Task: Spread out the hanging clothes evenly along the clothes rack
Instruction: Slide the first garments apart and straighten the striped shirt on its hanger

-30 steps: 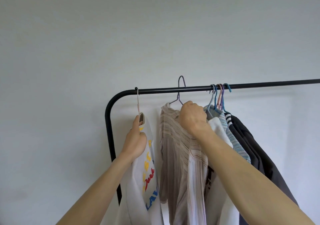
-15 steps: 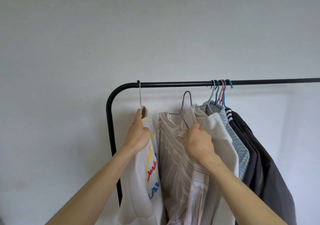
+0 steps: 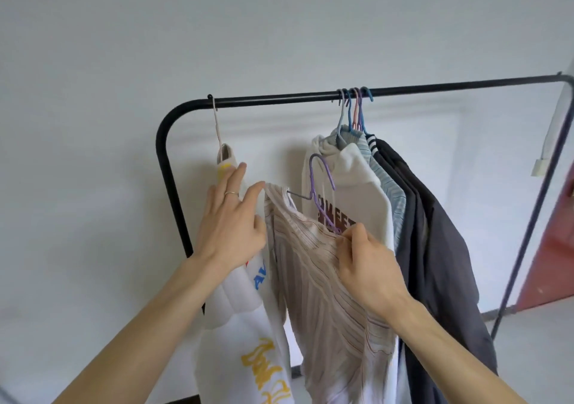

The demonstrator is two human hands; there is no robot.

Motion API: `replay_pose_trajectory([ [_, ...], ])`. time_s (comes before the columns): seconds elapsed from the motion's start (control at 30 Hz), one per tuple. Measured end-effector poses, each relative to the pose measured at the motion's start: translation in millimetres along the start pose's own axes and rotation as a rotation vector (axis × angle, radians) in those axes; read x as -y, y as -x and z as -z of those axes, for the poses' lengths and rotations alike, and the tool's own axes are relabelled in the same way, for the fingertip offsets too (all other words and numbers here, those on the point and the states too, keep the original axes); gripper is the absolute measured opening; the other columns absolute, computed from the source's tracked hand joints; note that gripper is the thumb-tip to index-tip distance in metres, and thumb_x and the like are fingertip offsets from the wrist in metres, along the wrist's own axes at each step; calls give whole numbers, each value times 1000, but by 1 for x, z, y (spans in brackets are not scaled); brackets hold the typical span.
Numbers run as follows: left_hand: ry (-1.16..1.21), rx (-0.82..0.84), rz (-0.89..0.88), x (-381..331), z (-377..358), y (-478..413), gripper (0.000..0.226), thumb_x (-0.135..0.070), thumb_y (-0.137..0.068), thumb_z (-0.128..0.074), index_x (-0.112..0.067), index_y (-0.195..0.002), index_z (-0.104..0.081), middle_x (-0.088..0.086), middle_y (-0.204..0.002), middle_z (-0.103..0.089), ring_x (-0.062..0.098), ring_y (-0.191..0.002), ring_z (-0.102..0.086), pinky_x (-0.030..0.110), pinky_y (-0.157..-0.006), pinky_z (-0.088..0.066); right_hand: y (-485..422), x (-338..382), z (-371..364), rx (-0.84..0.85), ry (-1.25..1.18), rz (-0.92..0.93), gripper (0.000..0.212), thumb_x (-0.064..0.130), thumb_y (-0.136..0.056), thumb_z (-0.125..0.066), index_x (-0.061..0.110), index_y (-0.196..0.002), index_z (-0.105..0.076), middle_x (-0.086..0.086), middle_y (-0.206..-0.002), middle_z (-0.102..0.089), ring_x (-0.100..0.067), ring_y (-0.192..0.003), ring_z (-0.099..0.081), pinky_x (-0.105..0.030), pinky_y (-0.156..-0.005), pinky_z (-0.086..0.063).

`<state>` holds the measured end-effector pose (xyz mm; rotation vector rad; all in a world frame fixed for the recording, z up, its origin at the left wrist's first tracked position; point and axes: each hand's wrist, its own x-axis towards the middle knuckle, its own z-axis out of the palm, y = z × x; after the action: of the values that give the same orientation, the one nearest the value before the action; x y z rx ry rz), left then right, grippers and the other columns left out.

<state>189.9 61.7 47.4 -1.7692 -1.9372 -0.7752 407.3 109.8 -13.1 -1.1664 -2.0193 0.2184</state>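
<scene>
Beige striped shirt (image 3: pixel 310 257), purple hanger (image 3: pixel 312 183), off rail (image 3: pixel 279 97)

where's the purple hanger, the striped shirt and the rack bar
purple hanger (image 3: pixel 312 183), head view, on its neck below the hook
striped shirt (image 3: pixel 304 254), head view, on the middle of its fabric
rack bar (image 3: pixel 279 98), head view, on a bare stretch of the top rail

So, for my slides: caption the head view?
Left hand touches and right hand pinches a striped shirt, its purple hanger off the rail.

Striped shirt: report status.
Right hand grips striped shirt and purple hanger, hook off the rail. Left hand, fingers straight, touches its shoulder. Four hangers bunched rightward.
</scene>
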Motion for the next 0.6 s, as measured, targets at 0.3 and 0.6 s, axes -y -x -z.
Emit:
replay_pose_trajectory([
  [0.3,109,344,-310,-48,-47,75,56,-30,-79,-53,-21,-135,-53,5,-134,-56,27,-127,-49,36,-107,-36,156,-46,56,1,215,51,14,35,-94,-44,23,-89,-49,17,-78,-50,-15,-60,-54,-36,-50,-47],
  [0.6,463,628,-178,-85,-81,206,30,-61,-89,-46,-41,-67,-45,0,-58,-51,20,-62,-52,32,-56,-38,259,-124,88,-53,343,-268,28,50,-87,-59,24,-93,-68,3,-98,-64,-27,-81,-67,-39,-65,-57],
])
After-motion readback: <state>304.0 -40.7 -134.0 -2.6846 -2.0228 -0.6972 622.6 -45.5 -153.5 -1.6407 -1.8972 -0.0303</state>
